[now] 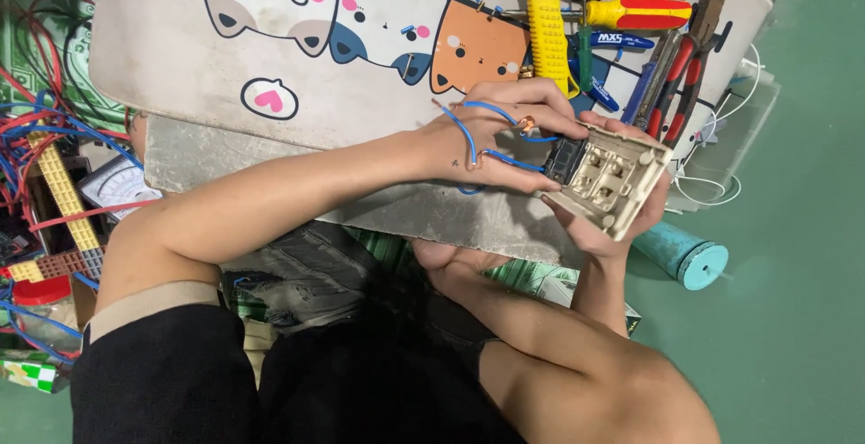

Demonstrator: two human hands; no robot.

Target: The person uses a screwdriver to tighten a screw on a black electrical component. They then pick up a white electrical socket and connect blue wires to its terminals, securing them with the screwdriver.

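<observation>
My right hand (602, 228) holds a beige switch plate (622, 173) from below, its back side up, just over the near edge of the board. A black module (565, 161) sits in the plate's left end. My left hand (500, 137) rests against that end, fingers pinched on thin blue wires (469, 134) that loop over its back. A bare copper wire end (527, 124) curls up by my fingertips, next to the module. The two hands touch around the plate.
A cartoon-cat mat (270, 38) covers the board. Behind the hands lie a yellow-handled tool (545, 20), a red-and-yellow screwdriver (640, 13) and red-handled pliers (687, 65). A teal cylinder (689, 259) lies on the green floor. At left are tangled wires (36, 110) and an analog meter (113, 187).
</observation>
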